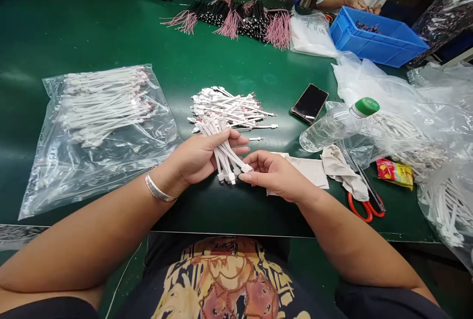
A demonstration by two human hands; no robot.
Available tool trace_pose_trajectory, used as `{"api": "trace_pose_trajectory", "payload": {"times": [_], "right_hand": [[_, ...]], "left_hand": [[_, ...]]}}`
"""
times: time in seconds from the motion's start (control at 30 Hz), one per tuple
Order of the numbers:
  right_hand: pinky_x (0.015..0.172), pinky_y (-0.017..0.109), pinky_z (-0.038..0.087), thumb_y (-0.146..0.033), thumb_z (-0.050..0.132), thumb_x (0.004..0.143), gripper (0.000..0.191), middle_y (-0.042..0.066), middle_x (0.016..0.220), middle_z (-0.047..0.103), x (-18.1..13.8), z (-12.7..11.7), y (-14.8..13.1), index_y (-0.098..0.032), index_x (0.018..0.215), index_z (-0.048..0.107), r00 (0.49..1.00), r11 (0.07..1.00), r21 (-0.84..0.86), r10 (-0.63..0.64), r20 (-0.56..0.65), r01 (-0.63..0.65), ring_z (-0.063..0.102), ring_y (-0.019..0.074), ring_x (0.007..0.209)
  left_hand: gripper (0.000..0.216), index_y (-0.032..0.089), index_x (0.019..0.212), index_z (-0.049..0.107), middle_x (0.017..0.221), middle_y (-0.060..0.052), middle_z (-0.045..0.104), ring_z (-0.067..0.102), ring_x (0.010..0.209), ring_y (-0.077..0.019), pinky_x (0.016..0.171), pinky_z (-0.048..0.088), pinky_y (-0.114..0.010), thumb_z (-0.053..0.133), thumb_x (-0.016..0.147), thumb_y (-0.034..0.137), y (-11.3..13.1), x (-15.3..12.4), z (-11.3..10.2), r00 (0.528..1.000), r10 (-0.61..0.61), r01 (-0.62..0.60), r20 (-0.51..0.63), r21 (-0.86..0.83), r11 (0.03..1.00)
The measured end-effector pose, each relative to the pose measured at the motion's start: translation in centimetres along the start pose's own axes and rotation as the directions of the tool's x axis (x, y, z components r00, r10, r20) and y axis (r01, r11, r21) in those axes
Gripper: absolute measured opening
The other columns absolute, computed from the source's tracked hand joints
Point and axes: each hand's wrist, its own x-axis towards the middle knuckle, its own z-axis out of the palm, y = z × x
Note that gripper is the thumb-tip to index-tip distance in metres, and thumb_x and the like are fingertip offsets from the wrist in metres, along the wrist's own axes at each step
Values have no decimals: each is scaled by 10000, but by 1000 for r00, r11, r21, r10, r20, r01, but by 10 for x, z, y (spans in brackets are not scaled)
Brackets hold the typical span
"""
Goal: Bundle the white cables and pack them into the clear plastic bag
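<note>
White cable bundle (226, 160) clamped in left hand (195, 159), right hand (273, 175) pinched on its connector ends.

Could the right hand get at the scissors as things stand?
Probably yes: the scissors lie close beside the right hand with their red handles bare; a cloth covers only the blade tips. Its fingers pinch cables held in the left hand.

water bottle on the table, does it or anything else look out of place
The water bottle lies tipped on its side beside the phone, cap on, nothing spilled. The scissors are half buried under a cloth. The left hand grips white cables.
</note>
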Motion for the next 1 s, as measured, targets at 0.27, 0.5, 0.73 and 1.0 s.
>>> {"api": "trace_pose_trajectory", "payload": {"times": [0.27, 0.5, 0.73, 1.0], "right_hand": [[390, 145, 363, -478, 531, 853, 319, 21, 725, 613, 0, -2, -1, -170, 923, 571, 983, 974, 140, 182, -2, -179, 592, 88, 554], [429, 148, 383, -375, 677, 759, 274, -1, 750, 613, -1, -3, -1, -172, 930, 608, 992, 990, 71, 121, -31, -119, 553, 67, 580], [436, 155, 397, -339, 714, 721, 265, -1, 766, 608, -1, -5, -2, -170, 885, 592, 993, 988, 114, 112, -36, -107, 563, 80, 618], [466, 174, 424, -313, 711, 714, 260, 14, 830, 606, 1, -5, 0, -167, 895, 594, 993, 991, 121, 68, -98, -56, 575, 89, 647]], "left_hand": [[212, 118, 854, 635, 899, -115, 700, 696, 783, -225, 687, 578, -360, 445, 910, 194, 1, 2, -1, 1000, 16, -16, -9, -15, 1000], [197, 99, 861, 648, 931, -147, 698, 692, 817, -250, 727, 576, -395, 477, 893, 192, 1, 3, 0, 998, 38, -37, -45, 16, 999], [190, 103, 846, 636, 898, -143, 707, 695, 827, -244, 710, 582, -364, 466, 895, 171, 0, 3, 0, 998, 12, -12, -58, 17, 1000], [125, 94, 845, 652, 877, -141, 707, 699, 768, -237, 674, 586, -362, 539, 852, 146, 0, 5, 0, 995, 11, -11, -94, 3, 1000]]}}
